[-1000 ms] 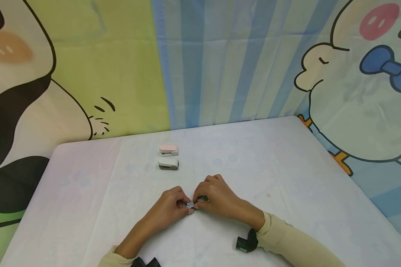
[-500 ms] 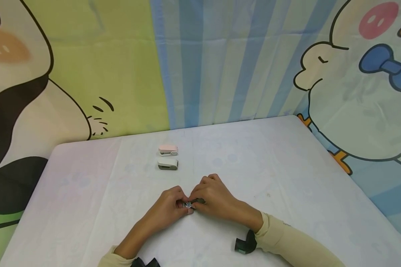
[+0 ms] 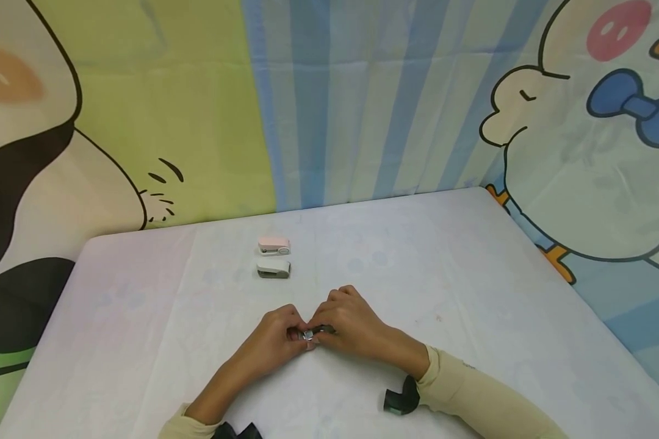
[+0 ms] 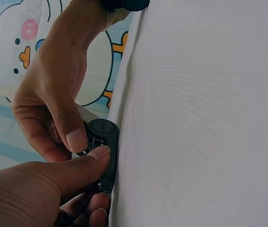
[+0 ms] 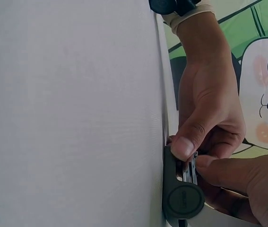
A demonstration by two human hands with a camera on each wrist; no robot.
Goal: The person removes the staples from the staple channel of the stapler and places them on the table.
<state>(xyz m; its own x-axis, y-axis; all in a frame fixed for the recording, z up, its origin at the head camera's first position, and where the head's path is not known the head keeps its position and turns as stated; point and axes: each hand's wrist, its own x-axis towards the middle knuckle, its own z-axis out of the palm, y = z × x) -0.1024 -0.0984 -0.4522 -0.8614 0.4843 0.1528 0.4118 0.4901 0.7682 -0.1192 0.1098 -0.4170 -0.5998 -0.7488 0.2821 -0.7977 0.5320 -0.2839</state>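
My two hands meet over a small dark green stapler (image 3: 324, 329) near the middle front of the table. Its round hinge (image 5: 185, 199) and silver staple channel (image 5: 190, 170) show in the right wrist view, with the top swung away from the channel. My left hand (image 3: 274, 335) grips the base end, thumb on top and fingertips curled below, as the left wrist view shows. My right hand (image 3: 354, 323) pinches at the channel and upper part with thumb and fingers. Its fingers hide part of the upper arm. Whether staples lie in the channel I cannot tell.
A pink stapler (image 3: 274, 246) and a white and grey stapler (image 3: 273, 269) lie one behind the other, beyond my hands. A white cloth covers the table (image 3: 417, 262). A printed curtain (image 3: 351, 97) stands along the back edge.
My right hand has shifted slightly left towards the left hand, and the dark upper part near its fingers has tilted. The left hand keeps its grip. The head view has drifted slightly.
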